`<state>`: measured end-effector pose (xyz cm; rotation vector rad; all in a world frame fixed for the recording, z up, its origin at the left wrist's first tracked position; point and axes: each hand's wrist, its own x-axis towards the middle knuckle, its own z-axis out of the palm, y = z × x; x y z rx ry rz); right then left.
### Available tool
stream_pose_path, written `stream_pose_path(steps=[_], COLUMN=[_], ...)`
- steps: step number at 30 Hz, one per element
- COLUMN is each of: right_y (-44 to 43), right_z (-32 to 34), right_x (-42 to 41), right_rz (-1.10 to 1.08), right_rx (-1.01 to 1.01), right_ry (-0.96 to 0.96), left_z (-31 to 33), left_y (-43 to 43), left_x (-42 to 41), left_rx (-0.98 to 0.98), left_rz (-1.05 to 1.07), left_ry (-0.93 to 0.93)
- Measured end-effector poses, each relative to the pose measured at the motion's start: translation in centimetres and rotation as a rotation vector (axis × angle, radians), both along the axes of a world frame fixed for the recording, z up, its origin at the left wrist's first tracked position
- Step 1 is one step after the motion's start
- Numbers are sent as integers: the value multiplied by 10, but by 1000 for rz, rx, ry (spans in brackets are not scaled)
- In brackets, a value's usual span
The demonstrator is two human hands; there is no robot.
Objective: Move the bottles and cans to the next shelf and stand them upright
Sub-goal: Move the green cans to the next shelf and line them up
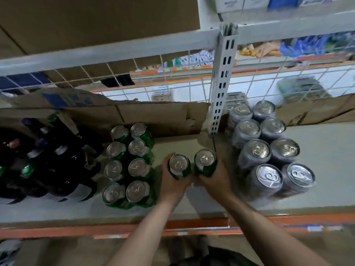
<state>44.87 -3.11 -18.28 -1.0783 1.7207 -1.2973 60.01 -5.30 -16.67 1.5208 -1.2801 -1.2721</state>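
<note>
At the far left of the shelf [57,214], dark bottles [48,156] are crowding together; whether they are standing or leaning cannot be told from this angle. Just beside them, a block of green cans [128,166] is standing upright in two columns, tops facing the camera.

To the right of that block, the person's hands are working side by side, almost touching. The left hand [172,187] is wrapping its fingers around the left can [179,166], and the right hand [215,181] is gripping the right can [205,162]. Both cans are green, and both are being held with their long axes vertical, lids up.

Just beyond the right hand, a white slotted post [222,83] is dividing this bay from the next. Past it, grey cans [267,150] are standing upright in a matching double column.

The relation that matters is sideways: the held pair is sitting between the two blocks, with the right hand nearer the post and the left hand nearer the green block. The cans are probably crossing between bays, but which way cannot be told. Either way they are already upright, so they should need only lowering.
</note>
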Motion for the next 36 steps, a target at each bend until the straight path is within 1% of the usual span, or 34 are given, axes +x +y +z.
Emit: stream_pose_path(steps=[4,7,9,10,12,14,15,19,22,24,27,31,36], right_y=[13,10,-1,-8,-26,-45,-54,-83,-95,-98,-104,-107,-103], right_z=[-1,-5,-9,-11,-5,4,10,7,-3,8,7,6,6], right_x=[2,-1,-1,0,3,7,7,3,-2,1,3,4,7], right_rz=[-38,-53,-35,-35,-46,-69,-80,-91,-91,-97,-107,-115,-90], right_rx=[17,84,115,116,122,118,121,157,147,129,126,120,195], right_ry=[91,171,175,176,186,184,170,119,109,96,110,125,153], left_z=[-13,-11,-2,-2,-1,-2,1,13,4,-4,-11,-18,-19], left_y=[15,11,-1,-10,-27,-45,-52,-74,-93,-103,-107,-111,-113], left_x=[4,1,-7,-9,-13,-14,-16,-29,-37,-40,-41,-38,-37], left_rx=[3,0,-40,-93,-205,-292,-304,-304,-193,-154,-114,-75,-51], left_rz=[7,5,30,53,50,-49,-65,87,125,137,185,169,151], left_ry=[-106,-114,-131,-149,-259,-443,-472,-430,-278,-269,-233,-212,-239])
